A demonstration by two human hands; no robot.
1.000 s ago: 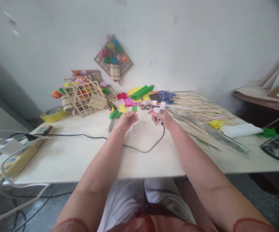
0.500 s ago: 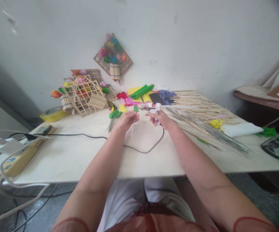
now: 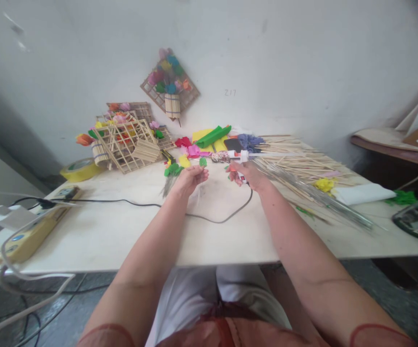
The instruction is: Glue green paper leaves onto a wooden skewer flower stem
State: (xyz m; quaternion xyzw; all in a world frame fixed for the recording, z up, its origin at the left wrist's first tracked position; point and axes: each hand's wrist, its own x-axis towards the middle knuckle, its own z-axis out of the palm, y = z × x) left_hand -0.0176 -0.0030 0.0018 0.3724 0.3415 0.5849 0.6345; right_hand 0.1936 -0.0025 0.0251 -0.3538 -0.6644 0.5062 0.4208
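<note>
My left hand (image 3: 191, 180) is closed in a pinch over the middle of the table. A small green paper flower (image 3: 203, 162) stands up at its fingertips; its stem is mostly hidden by the fingers. My right hand (image 3: 249, 174) is wrapped round a white hot glue gun (image 3: 244, 156), whose nozzle end points left. The nozzle and the flower are apart. From the gun's handle a black cord (image 3: 219, 221) runs left across the table. Just left of my left hand lie green paper flowers (image 3: 173, 170) on thin wire stems.
Stick lattices with paper flowers (image 3: 125, 144) lean at the back left. A yellow power strip (image 3: 31, 231) and tape roll (image 3: 80, 169) lie left. Coloured crepe paper (image 3: 214, 137) and a phone (image 3: 233, 145) are behind my hands. Wooden sticks (image 3: 299, 161) and wires (image 3: 324, 202) spread right.
My right hand has drawn the glue gun a little to the right, away from the green flower. My left hand has barely moved, and the flower shows more clearly above its fingers.
</note>
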